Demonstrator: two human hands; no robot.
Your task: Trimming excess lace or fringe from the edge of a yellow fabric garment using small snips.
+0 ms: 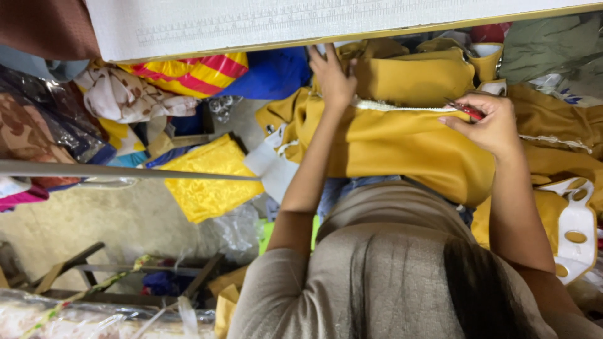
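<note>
A mustard-yellow fabric (pixel 402 144) with a white lace trim (pixel 402 107) lies bunched on my lap, below the edge of a white table (pixel 314 25). My left hand (pixel 331 75) rests flat on the fabric's upper left part, fingers spread near the table edge. On the right end of the trim, my right hand (pixel 493 125) pinches a small red-handled tool (pixel 468 111). Its tip touches the cloth by the trim. I cannot tell what kind of tool it is.
More yellow cloth (pixel 201 182) and mixed fabrics (pixel 132 94) are heaped on the floor at left. A white plastic curve template (pixel 575 232) lies at right. A thin metal bar (pixel 125 171) crosses the left side. Olive cloth (pixel 553 44) sits at top right.
</note>
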